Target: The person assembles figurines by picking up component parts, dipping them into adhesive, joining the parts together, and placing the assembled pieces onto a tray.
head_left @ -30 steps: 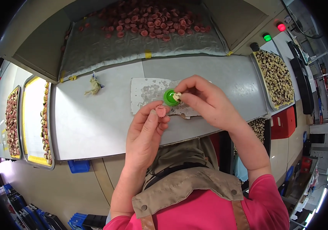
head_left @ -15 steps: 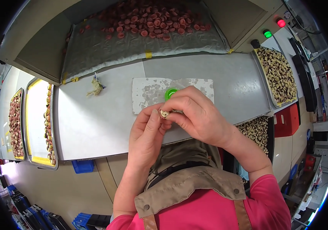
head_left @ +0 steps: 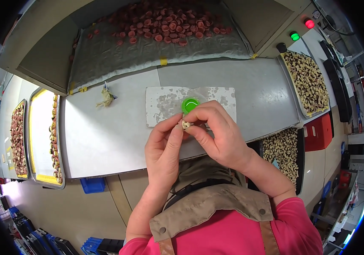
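My left hand (head_left: 165, 142) and my right hand (head_left: 218, 134) meet over the near edge of the table, thumbs and fingertips pinched together. Between them sits a small cream-coloured piece with dark spots (head_left: 185, 124); its far side is hidden by my fingers. Just beyond my fingertips a round bright green container (head_left: 189, 104) stands on a white board with worn grey patches (head_left: 160, 106). Many small red ruffled cups (head_left: 169, 27) lie heaped on a grey cloth (head_left: 122, 59) inside the open cabinet ahead.
At right are a tray of cream and dark pieces (head_left: 308, 83), a dark bin of similar pieces (head_left: 280, 153) and a red box (head_left: 318, 134). Two trays (head_left: 41, 127) (head_left: 18, 140) stand at left. A crumpled yellowish scrap (head_left: 105, 97) lies on the table.
Both hands stay together and shift slightly; my right hand has turned a little and lowered. The cream-coloured piece sits slightly farther right, and more of the green container shows.
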Demonstrator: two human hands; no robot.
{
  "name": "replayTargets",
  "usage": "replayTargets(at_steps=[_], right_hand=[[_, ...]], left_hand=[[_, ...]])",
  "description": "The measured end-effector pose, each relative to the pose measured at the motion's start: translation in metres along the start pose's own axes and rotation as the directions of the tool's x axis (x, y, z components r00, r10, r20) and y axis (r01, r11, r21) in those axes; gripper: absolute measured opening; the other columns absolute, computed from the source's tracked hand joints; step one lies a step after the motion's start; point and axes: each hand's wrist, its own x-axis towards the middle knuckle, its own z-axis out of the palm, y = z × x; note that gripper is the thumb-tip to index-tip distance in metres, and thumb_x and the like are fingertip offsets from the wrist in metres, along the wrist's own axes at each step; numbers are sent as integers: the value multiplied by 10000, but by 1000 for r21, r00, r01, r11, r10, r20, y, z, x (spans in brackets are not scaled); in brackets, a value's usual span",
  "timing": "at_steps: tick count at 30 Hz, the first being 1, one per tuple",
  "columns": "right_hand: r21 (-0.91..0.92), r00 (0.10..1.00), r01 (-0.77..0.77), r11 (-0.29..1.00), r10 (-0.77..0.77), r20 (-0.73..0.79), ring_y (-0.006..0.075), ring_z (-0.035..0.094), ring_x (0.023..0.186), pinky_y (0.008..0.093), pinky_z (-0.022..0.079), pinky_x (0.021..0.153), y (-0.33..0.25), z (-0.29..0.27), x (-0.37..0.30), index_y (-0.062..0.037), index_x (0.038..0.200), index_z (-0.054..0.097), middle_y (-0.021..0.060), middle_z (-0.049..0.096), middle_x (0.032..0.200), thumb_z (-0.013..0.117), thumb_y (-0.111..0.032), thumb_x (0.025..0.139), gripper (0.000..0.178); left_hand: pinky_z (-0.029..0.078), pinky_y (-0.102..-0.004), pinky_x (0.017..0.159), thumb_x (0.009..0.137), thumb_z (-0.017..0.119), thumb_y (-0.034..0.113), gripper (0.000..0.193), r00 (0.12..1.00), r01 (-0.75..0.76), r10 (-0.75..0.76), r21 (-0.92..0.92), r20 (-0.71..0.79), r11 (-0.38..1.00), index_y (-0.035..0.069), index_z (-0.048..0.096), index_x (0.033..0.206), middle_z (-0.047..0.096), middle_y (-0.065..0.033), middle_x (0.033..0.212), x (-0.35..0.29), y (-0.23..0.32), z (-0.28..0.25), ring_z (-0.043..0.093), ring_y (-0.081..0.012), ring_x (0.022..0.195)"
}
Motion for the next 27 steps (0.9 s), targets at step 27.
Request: replayTargets(at_steps=[27], right_hand=[[542, 965, -250, 802, 249, 76, 114, 547, 844, 252, 464, 741, 33, -16, -48, -9, 990, 544, 58, 554, 930, 652, -29, 798, 221]], left_hand=[[471, -320, 801, 777, 685, 181, 502, 915, -297, 39, 605, 402, 739, -13, 479, 1191, 528, -162, 1114, 3, -14, 17, 555, -261, 982]])
